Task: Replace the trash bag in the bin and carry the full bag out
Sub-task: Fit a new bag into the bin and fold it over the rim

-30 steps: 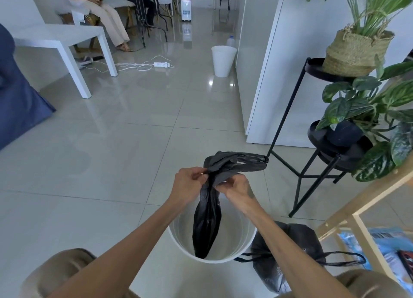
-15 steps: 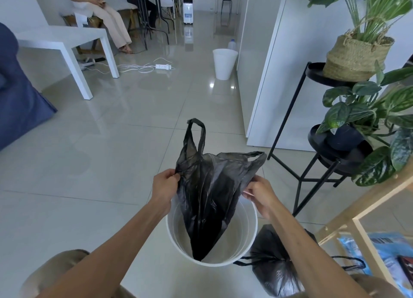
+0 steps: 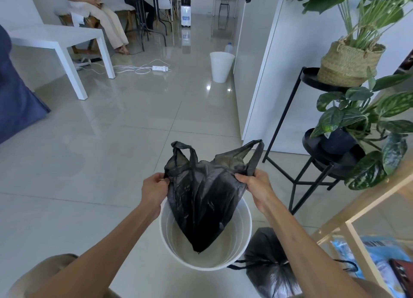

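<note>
A fresh black trash bag (image 3: 204,195) hangs spread between my hands, its pointed bottom dipping into the round white bin (image 3: 166,241) on the floor below. My left hand (image 3: 154,187) pinches the bag's left edge and my right hand (image 3: 257,184) pinches the right edge, both at the bag's mouth. Its two handle loops stick up above my hands. The full black bag (image 3: 271,268), tied at the top, lies on the floor just right of the bin.
A black metal plant stand (image 3: 312,170) with leafy pots is close on the right, beside a wooden shelf frame (image 3: 348,221). A white wall panel (image 3: 268,85) is ahead right. Farther off are a second white bin (image 3: 220,66), a white table (image 3: 60,42), floor cables and a seated person.
The bag went from a bunched strip between my close hands to a wide spread sheet. My hands have moved apart and both handle loops now stand up.
</note>
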Motion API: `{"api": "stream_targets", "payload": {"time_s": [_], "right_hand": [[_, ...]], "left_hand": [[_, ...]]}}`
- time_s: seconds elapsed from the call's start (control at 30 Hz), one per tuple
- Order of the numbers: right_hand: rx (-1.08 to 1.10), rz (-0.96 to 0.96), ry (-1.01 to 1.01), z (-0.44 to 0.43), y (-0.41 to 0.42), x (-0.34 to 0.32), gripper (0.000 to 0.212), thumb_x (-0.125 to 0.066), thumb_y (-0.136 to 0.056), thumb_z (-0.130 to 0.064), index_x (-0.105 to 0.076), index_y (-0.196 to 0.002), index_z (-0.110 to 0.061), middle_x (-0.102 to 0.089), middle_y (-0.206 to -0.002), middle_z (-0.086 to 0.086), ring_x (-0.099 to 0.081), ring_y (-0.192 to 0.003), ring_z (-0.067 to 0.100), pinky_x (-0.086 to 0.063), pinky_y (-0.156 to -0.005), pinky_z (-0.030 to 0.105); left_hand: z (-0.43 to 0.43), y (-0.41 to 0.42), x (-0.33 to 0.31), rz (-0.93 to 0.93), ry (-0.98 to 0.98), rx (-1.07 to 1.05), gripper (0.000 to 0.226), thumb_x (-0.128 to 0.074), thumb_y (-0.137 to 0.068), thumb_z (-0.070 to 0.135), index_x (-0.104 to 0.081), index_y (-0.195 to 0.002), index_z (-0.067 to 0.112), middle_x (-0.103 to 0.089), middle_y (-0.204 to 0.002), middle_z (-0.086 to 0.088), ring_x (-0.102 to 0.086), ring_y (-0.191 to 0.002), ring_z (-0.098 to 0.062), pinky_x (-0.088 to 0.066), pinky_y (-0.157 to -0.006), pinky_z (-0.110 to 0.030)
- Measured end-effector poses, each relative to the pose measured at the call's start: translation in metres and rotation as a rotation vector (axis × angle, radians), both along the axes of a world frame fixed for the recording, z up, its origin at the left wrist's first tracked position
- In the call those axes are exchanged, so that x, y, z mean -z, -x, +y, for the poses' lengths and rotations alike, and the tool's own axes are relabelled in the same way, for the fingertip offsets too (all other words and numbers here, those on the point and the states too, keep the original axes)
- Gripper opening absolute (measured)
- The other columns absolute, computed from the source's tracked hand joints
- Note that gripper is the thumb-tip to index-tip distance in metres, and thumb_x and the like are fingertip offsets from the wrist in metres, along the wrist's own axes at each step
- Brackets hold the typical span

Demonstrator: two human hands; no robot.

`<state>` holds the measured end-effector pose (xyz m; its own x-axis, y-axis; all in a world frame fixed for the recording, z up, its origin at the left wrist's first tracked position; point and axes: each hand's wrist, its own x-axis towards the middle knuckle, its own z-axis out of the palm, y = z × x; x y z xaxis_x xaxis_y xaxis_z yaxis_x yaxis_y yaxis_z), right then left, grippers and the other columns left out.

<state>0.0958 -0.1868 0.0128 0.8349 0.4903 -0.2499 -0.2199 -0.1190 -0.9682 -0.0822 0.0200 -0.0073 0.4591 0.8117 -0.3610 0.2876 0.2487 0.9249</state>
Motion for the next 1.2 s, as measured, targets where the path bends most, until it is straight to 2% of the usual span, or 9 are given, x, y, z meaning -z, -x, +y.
{"api": "stream_targets", "payload": {"time_s": [0.17,0.33,0.43,0.53,0.7,0.83,0.97,1.13,1.2], "right_hand": [[0.025,-0.068,0.024,-0.003,0.01,0.006,0.022,-0.079,-0.077,0.001,-0.076,-0.097,-0.004,-0.079,-0.092,0.009,-0.076,-0.087,0.023,-0.059,-0.084,0.035],[0.013,-0.071,0.041,0.007,0.024,0.014,0.027,-0.083,-0.073,0.001,-0.075,-0.098,-0.003,-0.079,-0.089,0.008,-0.077,-0.081,0.023,-0.06,-0.074,0.03],[0.025,-0.069,0.075,0.011,0.031,0.018,0.028,-0.085,-0.071,0.0,-0.076,-0.098,-0.003,-0.079,-0.089,0.01,-0.077,-0.08,0.024,-0.061,-0.077,0.033],[0.057,-0.091,0.085,0.001,0.032,0.019,0.024,-0.084,-0.072,-0.001,-0.076,-0.095,-0.006,-0.079,-0.085,0.006,-0.077,-0.075,0.019,-0.062,-0.073,0.03],[0.034,-0.091,0.098,-0.011,0.029,0.025,0.027,-0.084,-0.073,-0.001,-0.076,-0.099,-0.003,-0.079,-0.09,0.008,-0.077,-0.081,0.022,-0.061,-0.079,0.034],[-0.098,-0.09,0.182,-0.013,0.023,0.017,0.029,-0.087,-0.069,-0.005,-0.077,-0.096,-0.008,-0.079,-0.085,0.002,-0.076,-0.075,0.012,-0.056,-0.071,0.022],[-0.329,-0.007,0.238,-0.023,0.01,0.003,0.037,-0.088,-0.064,-0.004,-0.074,-0.098,-0.005,-0.079,-0.096,0.01,-0.073,-0.098,0.025,-0.048,-0.103,0.044],[-0.451,0.162,0.096,-0.03,-0.001,-0.01,0.106,-0.097,-0.047,-0.043,-0.047,-0.136,-0.014,-0.07,-0.124,0.009,-0.063,-0.118,0.028,-0.038,-0.108,0.046],[-0.467,0.127,0.143,-0.026,0.004,-0.021,0.098,-0.091,-0.061,-0.047,-0.043,-0.14,-0.017,-0.065,-0.129,0.003,-0.061,-0.116,0.02,-0.043,-0.097,0.038]], "left_hand": [[-0.007,0.006,-0.038,-0.1,-0.173,-0.197,0.043,-0.05,-0.101,0.03,-0.046,-0.143,0.022,-0.059,-0.128,-0.003,-0.058,-0.117,-0.025,-0.047,-0.099,-0.035],[-0.063,0.007,-0.118,-0.434,-0.878,0.021,0.029,-0.048,-0.103,0.015,-0.052,-0.13,0.024,-0.066,-0.113,0.003,-0.063,-0.102,-0.01,-0.049,-0.087,-0.02],[-0.068,-0.022,-0.102,-0.144,-1.1,0.48,0.03,-0.04,-0.101,0.014,-0.051,-0.128,0.02,-0.072,-0.094,-0.002,-0.068,-0.082,-0.021,-0.055,-0.079,-0.035],[-0.051,-0.028,-0.052,0.327,-0.973,0.767,0.028,-0.04,-0.104,0.03,-0.057,-0.123,0.019,-0.072,-0.09,-0.007,-0.067,-0.081,-0.029,-0.056,-0.079,-0.045],[-0.058,-0.003,-0.009,0.322,-1.15,0.902,0.038,-0.057,-0.09,0.054,-0.06,-0.109,0.021,-0.071,-0.101,0.003,-0.066,-0.095,-0.022,-0.053,-0.078,-0.036],[-0.062,-0.001,-0.006,0.626,-1.337,0.975,0.02,-0.059,-0.092,0.026,-0.058,-0.108,0.014,-0.069,-0.106,-0.006,-0.065,-0.098,-0.031,-0.045,-0.074,-0.035],[-0.052,0.008,-0.01,0.577,-1.392,1.075,0.013,-0.056,-0.086,0.012,-0.065,-0.096,0.013,-0.066,-0.095,-0.007,-0.064,-0.091,-0.03,-0.034,-0.072,-0.033],[-0.057,0.006,-0.017,0.524,-1.451,1.215,0.031,-0.055,-0.079,0.0,-0.068,-0.106,0.011,-0.058,-0.099,-0.01,-0.057,-0.095,-0.03,-0.039,-0.087,-0.036],[-0.061,0.003,-0.021,0.538,-1.488,1.265,0.035,-0.054,-0.082,0.001,-0.068,-0.112,0.012,-0.057,-0.106,-0.011,-0.057,-0.096,-0.029,-0.038,-0.088,-0.036]]}}
